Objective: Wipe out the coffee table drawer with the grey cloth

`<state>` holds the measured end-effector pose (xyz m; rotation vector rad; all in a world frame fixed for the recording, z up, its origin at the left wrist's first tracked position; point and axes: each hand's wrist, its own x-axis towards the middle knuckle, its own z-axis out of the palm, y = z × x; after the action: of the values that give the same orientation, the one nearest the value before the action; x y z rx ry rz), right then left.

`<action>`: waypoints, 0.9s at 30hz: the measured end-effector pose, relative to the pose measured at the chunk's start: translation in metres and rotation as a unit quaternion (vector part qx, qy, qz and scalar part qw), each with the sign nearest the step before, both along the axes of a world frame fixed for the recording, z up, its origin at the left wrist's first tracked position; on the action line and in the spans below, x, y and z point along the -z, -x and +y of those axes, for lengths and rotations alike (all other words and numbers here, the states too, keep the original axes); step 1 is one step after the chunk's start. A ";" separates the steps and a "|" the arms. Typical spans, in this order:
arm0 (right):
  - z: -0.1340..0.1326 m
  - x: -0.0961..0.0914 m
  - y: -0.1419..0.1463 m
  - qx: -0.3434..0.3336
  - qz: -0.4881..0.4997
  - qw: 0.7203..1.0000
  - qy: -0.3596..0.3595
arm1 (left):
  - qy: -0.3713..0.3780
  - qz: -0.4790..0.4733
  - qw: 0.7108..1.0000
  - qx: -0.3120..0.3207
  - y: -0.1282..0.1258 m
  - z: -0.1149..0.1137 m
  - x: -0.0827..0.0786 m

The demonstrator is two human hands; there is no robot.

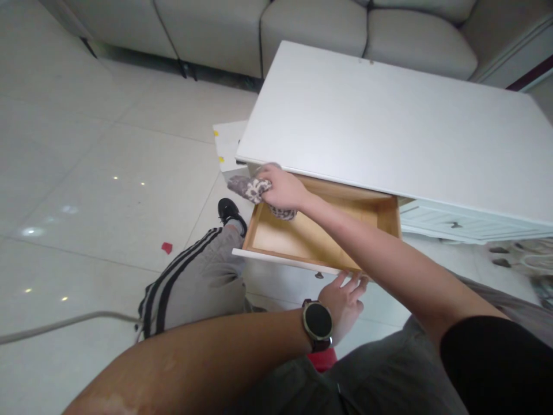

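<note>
A pulled-out wooden drawer (280,261) with a white front extends from the white coffee table (371,127). Over its left side, near the tabletop's edge, my right hand (285,187) is closed around a brown-and-white patterned cloth (245,187), which hangs out on both sides of the fingers. My left hand (343,302), with a watch (317,320) on its wrist, holds the top edge of the drawer front, just right of its small dark knob (319,275). My right forearm crosses over the drawer and hides part of its inside.
A grey sofa (315,29) stands behind the table. A shut drawer (453,222) lies to the right. On the left, a red scrap (166,248) and a pale hose (73,319) lie on the tiled floor (86,173). A white panel (228,144) with yellow marks sits beside the table.
</note>
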<state>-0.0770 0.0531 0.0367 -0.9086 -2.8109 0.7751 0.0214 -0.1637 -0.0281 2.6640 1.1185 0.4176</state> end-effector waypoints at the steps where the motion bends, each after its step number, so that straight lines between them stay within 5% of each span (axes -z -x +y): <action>1: 0.002 0.005 0.002 0.010 0.003 0.999 -0.034 | 0.004 0.003 1.000 -0.006 -0.001 -0.001 0.002; 5: -0.004 0.044 0.019 -0.022 -0.077 0.992 -0.102 | 0.033 0.029 0.999 0.003 -0.006 -0.003 0.010; 9: -0.012 0.069 0.036 -0.027 -0.118 0.989 -0.084 | 0.050 0.049 0.998 0.007 -0.008 -0.006 0.015; 15: -0.036 0.038 0.038 -0.167 -0.055 0.977 0.122 | 0.037 0.056 0.998 0.011 -0.002 -0.005 0.003; 17: -0.054 0.030 0.031 -0.191 -0.008 0.971 0.142 | 0.050 0.061 0.997 0.017 -0.001 -0.005 0.000; 22: -0.091 0.024 -0.010 -0.229 -0.037 0.972 0.023 | 0.077 0.065 0.995 0.019 0.002 -0.004 -0.001; 27: -0.099 0.015 -0.080 -0.297 -0.077 0.949 -0.071 | 0.065 -0.002 0.998 0.021 0.009 -0.007 -0.004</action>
<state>0.0035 -0.0462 0.0216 -0.0832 -3.2625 0.5508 0.0125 -0.1706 -0.0246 2.5667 1.0498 0.3310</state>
